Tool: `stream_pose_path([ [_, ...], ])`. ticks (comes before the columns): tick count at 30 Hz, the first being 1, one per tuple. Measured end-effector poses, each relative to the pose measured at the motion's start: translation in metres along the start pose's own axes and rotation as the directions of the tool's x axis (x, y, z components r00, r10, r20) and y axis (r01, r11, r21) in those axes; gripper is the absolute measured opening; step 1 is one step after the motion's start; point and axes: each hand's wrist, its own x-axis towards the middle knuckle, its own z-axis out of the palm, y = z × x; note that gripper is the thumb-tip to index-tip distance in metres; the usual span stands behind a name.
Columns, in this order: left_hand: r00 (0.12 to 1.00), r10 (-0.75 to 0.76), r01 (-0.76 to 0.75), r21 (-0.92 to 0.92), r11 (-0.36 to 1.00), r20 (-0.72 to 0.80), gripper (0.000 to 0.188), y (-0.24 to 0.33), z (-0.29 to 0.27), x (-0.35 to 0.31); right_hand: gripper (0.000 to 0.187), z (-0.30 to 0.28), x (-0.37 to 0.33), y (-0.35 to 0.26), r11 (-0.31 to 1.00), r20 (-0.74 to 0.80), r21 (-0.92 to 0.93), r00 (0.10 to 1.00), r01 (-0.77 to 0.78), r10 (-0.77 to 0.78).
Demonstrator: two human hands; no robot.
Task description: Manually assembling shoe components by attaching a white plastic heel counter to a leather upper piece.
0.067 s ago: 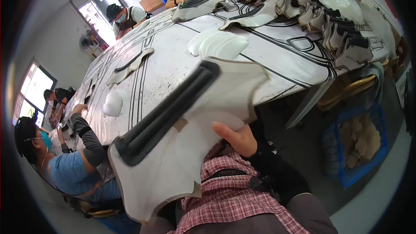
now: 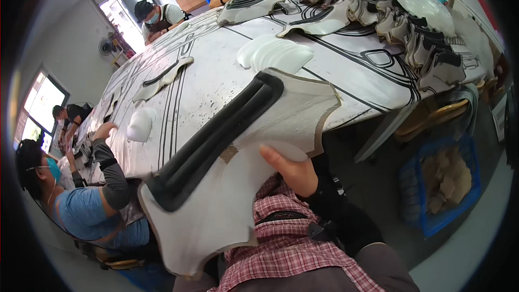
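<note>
A large off-white fabric panel (image 2: pixel 211 227) with curved, notched edges is held up in front of me, tilted over the table's near edge. A thick black padded strip (image 2: pixel 216 140) runs diagonally along its upper side. Against its lower edge lies a smooth, thin white pad (image 2: pixel 243 170). My right hand (image 2: pixel 294 172) is closed on the pad and panel, with the thumb across the front and the fingers hidden behind. My left hand does not show; the panel covers the area where the left forearm comes in.
The table (image 2: pixel 211 48) has a white, black-lined cover. On it are a fanned stack of white pads (image 2: pixel 273 54), a smaller white pile (image 2: pixel 141 124) and rows of similar panels (image 2: pixel 411 38). Co-workers sit around it, one close at left (image 2: pixel 102 211). A blue crate (image 2: pixel 440 184) of scraps stands right.
The panel has shifted very slightly right in the picture, along with the table behind it. My right thumb has moved a little left and up. The near co-worker's raised hand has moved slightly.
</note>
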Motion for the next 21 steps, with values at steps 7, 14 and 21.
stream_pose_path([
  [7,0.993,0.029,0.015,-0.348,0.937,0.118,0.049,0.03,-0.079,0.007,0.024,0.023,0.003,0.029,0.915,-0.125,-0.288,0.937,0.282,-0.328],
  [14,0.975,0.124,0.025,-0.644,0.764,0.185,0.046,0.025,-0.101,0.012,0.023,0.04,0.004,0.017,0.997,-0.163,-0.055,0.985,0.051,-0.06],
  [21,0.952,0.257,0.021,-0.871,0.491,0.168,0.043,0.017,-0.106,0.015,0.019,0.026,0.023,0.031,0.868,-0.038,-0.421,0.951,0.263,-0.306],
])
